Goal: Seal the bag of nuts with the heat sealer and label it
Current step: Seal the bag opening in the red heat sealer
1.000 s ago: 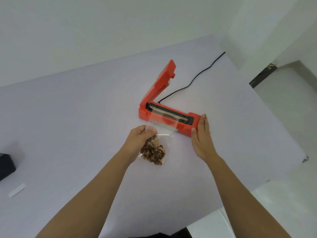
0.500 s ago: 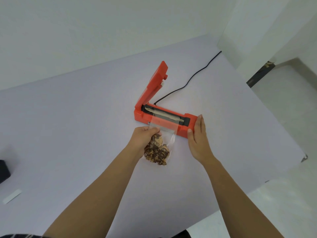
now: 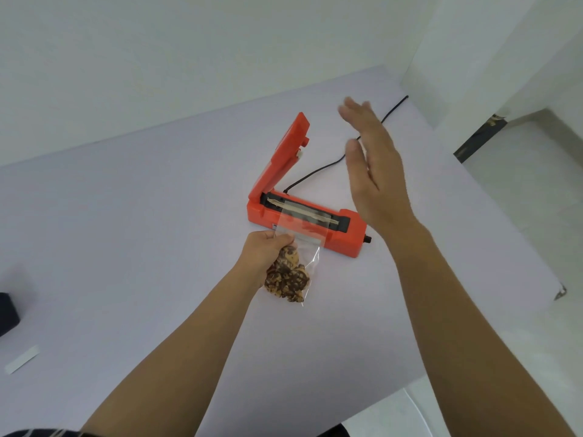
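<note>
An orange heat sealer (image 3: pixel 344 239) stands mid-table with its lid (image 3: pixel 282 156) raised up at the left end. A clear bag of nuts (image 3: pixel 288 277) lies in front of it, its empty top laid across the sealing strip (image 3: pixel 303 211). My left hand (image 3: pixel 265 250) grips the bag just above the nuts. My right hand (image 3: pixel 373 165) is lifted in the air to the right of the raised lid, fingers straight and holding nothing. A white label strip (image 3: pixel 22 359) lies at the table's left edge.
The sealer's black cord (image 3: pixel 318 171) runs back right across the pale table (image 3: pixel 126 231) toward the wall corner. A dark object (image 3: pixel 8 312) sits at the far left edge. The table's right edge drops to the floor.
My right hand has left the sealer's right end and risen up and back, level with the raised lid. My left hand keeps its grip on the bag.
</note>
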Tool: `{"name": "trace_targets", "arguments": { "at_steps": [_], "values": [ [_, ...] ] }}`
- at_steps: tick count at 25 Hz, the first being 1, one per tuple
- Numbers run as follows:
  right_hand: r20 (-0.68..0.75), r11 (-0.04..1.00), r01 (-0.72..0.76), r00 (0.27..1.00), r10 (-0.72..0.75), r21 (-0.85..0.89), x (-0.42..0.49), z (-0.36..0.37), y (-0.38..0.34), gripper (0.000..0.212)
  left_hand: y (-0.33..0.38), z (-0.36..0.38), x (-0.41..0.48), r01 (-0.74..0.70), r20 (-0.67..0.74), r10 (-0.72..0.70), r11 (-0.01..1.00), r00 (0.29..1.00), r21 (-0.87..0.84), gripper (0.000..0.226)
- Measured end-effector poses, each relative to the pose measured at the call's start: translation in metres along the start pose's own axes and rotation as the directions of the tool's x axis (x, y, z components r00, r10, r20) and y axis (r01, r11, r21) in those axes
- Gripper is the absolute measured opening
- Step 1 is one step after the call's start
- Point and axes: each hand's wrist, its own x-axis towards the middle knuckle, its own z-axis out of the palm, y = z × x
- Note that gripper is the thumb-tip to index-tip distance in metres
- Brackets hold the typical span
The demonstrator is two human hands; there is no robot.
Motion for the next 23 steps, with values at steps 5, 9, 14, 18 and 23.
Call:
{"name": "trace_targets", "arguments": {
  "at_steps": [5, 9, 14, 18, 23],
  "values": [
    [0.351, 0.968, 0.208, 0.925, -0.148, -0.140, 0.016, 0.006, -0.013, 0.041, -0.004, -0.003, 0.003, 0.004, -0.020, -0.003, 1.000, 1.000, 0.020, 0.016],
    [0.248, 0.932, 0.258, 0.949, -0.194, -0.256, 0.015, -0.004, -0.008, 0.030, -0.007, -0.003, 0.007, -0.007, -0.021, 0.008, 1.000, 1.000, 0.020, 0.017],
    [0.268, 0.926, 0.141, 0.962, -0.044, -0.352, -0.006, -0.004, 0.016, 0.022, -0.012, -0.002, 0.008, -0.006, -0.023, 0.007, 1.000, 1.000, 0.021, 0.019],
    [0.270, 0.947, -0.098, 0.945, 0.185, -0.306, -0.035, 0.000, 0.037, 0.044, -0.014, -0.004, 0.010, -0.026, -0.009, 0.026, 1.000, 1.000, 0.012, 0.018],
    [0.212, 0.911, -0.207, 0.932, 0.294, -0.356, -0.056, 0.008, 0.061, 0.052, -0.013, -0.001, 0.013, -0.025, -0.021, 0.026, 0.999, 0.999, 0.028, 0.017]
  ]
}}
